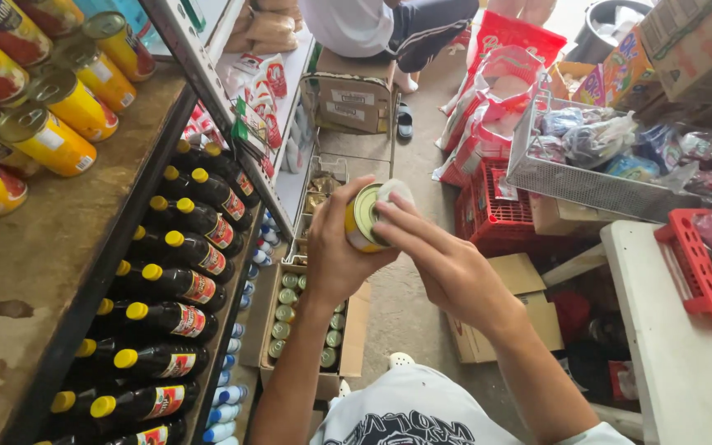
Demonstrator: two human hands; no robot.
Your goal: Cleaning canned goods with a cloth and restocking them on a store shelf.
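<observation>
Far left, top shelf (84, 239): yellow-label cans (47, 138) lying on their sides, lids out. Shelf below: dark sauce bottles (176, 284) w/ yellow caps, rows, necks out. Floor under the hands: open carton (348, 346) w/ more cans (286, 295) standing, lids up.

Centre: left hand (335, 251) clamped round a yellow can (364, 218), held mid-air at chest height over the carton, lid turned toward camera. Right hand (447, 268) — fingers together, pressing a white cloth or wad (395, 194) on the can's rim; can't tell which material.

Handling, by judgement: full tin, prob. heavy for its size, rigid, won't crush; smooth label + metal likely slick, esp. if damp. Dents if dropped. Best hold = wrap round the side wall, mid-body, as left hand does; avoid lid rim edge.

Right: red crate (496, 214), wire basket (595, 185) of wrapped goods, white table (669, 330).
</observation>
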